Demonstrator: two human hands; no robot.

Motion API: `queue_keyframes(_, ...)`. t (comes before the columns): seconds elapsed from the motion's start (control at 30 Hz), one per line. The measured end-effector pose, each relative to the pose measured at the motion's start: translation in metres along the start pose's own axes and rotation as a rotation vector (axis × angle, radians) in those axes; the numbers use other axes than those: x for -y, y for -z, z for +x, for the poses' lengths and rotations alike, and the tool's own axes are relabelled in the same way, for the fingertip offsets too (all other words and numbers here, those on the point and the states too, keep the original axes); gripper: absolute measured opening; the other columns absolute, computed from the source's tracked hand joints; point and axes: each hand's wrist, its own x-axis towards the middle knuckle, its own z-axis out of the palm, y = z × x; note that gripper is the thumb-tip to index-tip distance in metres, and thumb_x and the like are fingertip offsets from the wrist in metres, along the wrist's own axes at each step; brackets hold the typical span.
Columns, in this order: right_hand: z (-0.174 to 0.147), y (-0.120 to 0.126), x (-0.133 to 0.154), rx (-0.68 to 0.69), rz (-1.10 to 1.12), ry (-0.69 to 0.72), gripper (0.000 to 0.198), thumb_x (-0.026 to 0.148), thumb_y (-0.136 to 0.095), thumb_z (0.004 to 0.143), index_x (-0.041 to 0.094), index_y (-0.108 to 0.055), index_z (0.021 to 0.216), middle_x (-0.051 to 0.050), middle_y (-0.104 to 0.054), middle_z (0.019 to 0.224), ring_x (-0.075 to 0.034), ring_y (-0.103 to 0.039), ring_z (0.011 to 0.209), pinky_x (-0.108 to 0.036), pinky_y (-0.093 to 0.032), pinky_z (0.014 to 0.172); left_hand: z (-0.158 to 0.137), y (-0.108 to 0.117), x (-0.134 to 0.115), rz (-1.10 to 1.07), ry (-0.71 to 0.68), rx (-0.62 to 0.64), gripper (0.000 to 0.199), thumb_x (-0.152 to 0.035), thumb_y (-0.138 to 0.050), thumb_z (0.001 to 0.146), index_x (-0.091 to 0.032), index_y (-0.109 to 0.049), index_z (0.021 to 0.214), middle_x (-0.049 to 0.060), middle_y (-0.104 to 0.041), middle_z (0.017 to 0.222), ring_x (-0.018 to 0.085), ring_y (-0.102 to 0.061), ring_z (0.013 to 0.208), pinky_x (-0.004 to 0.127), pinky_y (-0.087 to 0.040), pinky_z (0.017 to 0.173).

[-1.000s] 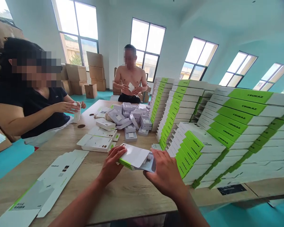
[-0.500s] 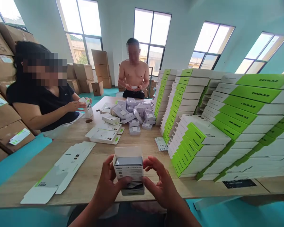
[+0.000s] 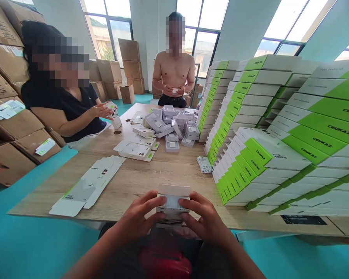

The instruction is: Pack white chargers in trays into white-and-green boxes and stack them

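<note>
Between my hands, at the table's near edge, is a small white printed carton (image 3: 173, 210) with its top flap (image 3: 174, 190) standing up. My left hand (image 3: 147, 211) grips its left side, fingertips at the open top and thumb on the front. My right hand (image 3: 200, 213) grips the right side the same way. A pale insert shows inside the opening, partly covered by my fingers. On the table to the left lie flattened cartons (image 3: 88, 186), white and grey with a green edge.
Tall stacks of white and green boxes (image 3: 256, 155) stand on the right, beside small printed leaflets (image 3: 204, 164). Clear plastic trays (image 3: 172, 145) are heaped mid-table near more flat cartons (image 3: 135, 149). Two co-workers (image 3: 75, 104) handle small items across the table. Brown cartons (image 3: 14, 124) are piled left.
My view has tilted down and shifted left. The carton's top now tips toward me, and my fingers have moved onto its opening. My right hand has closed in on the carton.
</note>
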Motion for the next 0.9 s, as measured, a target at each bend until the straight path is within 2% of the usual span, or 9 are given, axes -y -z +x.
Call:
queue_keyframes(0.1, 0.008, 0.009, 0.006, -0.022, -0.054, 0.033, 0.026, 0.017, -0.062, 0.096, 0.026, -0.071, 0.118, -0.013, -0.060, 0.133, -0.024, -0.065, 0.112, -0.039, -0.062, 0.090, 0.013, 0.014, -0.015, -0.020, 0.023, 0.100, 0.028, -0.022, -0.062, 0.101, -0.027, -0.067, 0.128, 0.010, -0.069, 0.125, 0.022, -0.073, 0.105, 0.027, -0.061, 0.088)
queue_keyframes(0.17, 0.008, 0.009, 0.008, -0.052, -0.102, 0.081, 0.027, 0.015, -0.062, 0.095, 0.027, -0.070, 0.117, -0.013, -0.054, 0.143, -0.028, -0.060, 0.125, -0.046, -0.059, 0.097, 0.016, 0.017, -0.023, -0.036, 0.029, 0.086, 0.028, -0.016, -0.058, 0.101, -0.027, -0.069, 0.124, 0.011, -0.064, 0.132, 0.020, -0.072, 0.100, 0.027, -0.061, 0.085)
queue_keyframes(0.33, 0.000, 0.005, 0.007, -0.117, -0.137, 0.212, 0.030, 0.009, -0.063, 0.094, 0.030, -0.062, 0.116, -0.005, -0.073, 0.115, -0.022, -0.067, 0.108, -0.043, -0.060, 0.092, 0.011, 0.012, -0.030, -0.082, -0.068, -0.102, 0.028, -0.007, -0.058, 0.099, -0.028, -0.064, 0.116, 0.008, -0.071, 0.122, 0.022, -0.071, 0.110, 0.034, -0.060, 0.093)
queue_keyframes(0.43, 0.001, 0.008, 0.014, -0.045, -0.195, 0.223, 0.025, 0.013, -0.065, 0.095, 0.029, -0.062, 0.114, -0.003, -0.076, 0.103, -0.021, -0.069, 0.101, -0.041, -0.059, 0.090, 0.009, 0.015, -0.033, -0.163, -0.061, -0.078, 0.026, -0.012, -0.064, 0.097, -0.030, -0.058, 0.114, 0.007, -0.073, 0.120, 0.024, -0.069, 0.119, 0.039, -0.058, 0.099)
queue_keyframes(0.53, 0.008, 0.013, 0.026, 0.025, -0.128, 0.062, 0.002, 0.025, -0.067, 0.097, 0.026, -0.067, 0.099, -0.008, -0.072, 0.118, -0.024, -0.067, 0.112, -0.039, -0.059, 0.088, 0.013, 0.021, -0.043, -0.125, 0.090, 0.039, 0.011, -0.027, -0.071, 0.095, -0.027, -0.064, 0.103, 0.009, -0.070, 0.128, 0.026, -0.069, 0.117, 0.036, -0.059, 0.096)
queue_keyframes(0.63, 0.015, 0.015, 0.037, 0.032, 0.001, -0.131, 0.007, 0.028, -0.066, 0.099, 0.025, -0.068, 0.092, -0.008, -0.071, 0.126, -0.023, -0.069, 0.114, -0.035, -0.059, 0.089, 0.016, 0.020, -0.055, -0.080, 0.315, 0.008, 0.007, -0.032, -0.071, 0.094, -0.027, -0.065, 0.094, 0.005, -0.074, 0.125, 0.026, -0.074, 0.106, 0.036, -0.060, 0.091)
queue_keyframes(0.67, 0.017, 0.014, 0.038, 0.014, 0.027, -0.176, 0.002, 0.028, -0.067, 0.098, 0.026, -0.068, 0.098, -0.007, -0.073, 0.124, -0.022, -0.070, 0.112, -0.035, -0.059, 0.090, 0.017, 0.018, -0.058, -0.084, 0.382, -0.018, 0.009, -0.033, -0.071, 0.093, -0.028, -0.066, 0.099, 0.004, -0.075, 0.123, 0.025, -0.075, 0.101, 0.036, -0.061, 0.089)
queue_keyframes(0.77, 0.017, 0.008, 0.040, -0.065, 0.072, -0.271, 0.022, 0.029, -0.072, 0.095, 0.030, -0.066, 0.116, -0.004, -0.077, 0.118, -0.020, -0.073, 0.106, -0.032, -0.060, 0.089, 0.017, 0.011, -0.063, -0.200, 0.526, -0.078, 0.028, -0.039, -0.071, 0.093, -0.031, -0.066, 0.118, 0.004, -0.075, 0.123, 0.026, -0.077, 0.097, 0.033, -0.065, 0.075)
queue_keyframes(0.9, 0.014, 0.002, 0.040, -0.125, 0.091, -0.346, 0.020, 0.031, -0.071, 0.095, 0.029, -0.066, 0.115, -0.002, -0.078, 0.117, -0.019, -0.074, 0.099, -0.028, -0.060, 0.080, 0.019, 0.009, -0.064, -0.314, 0.611, -0.082, 0.036, -0.041, -0.070, 0.093, -0.030, -0.067, 0.127, 0.005, -0.074, 0.125, 0.028, -0.075, 0.107, 0.029, -0.066, 0.070)
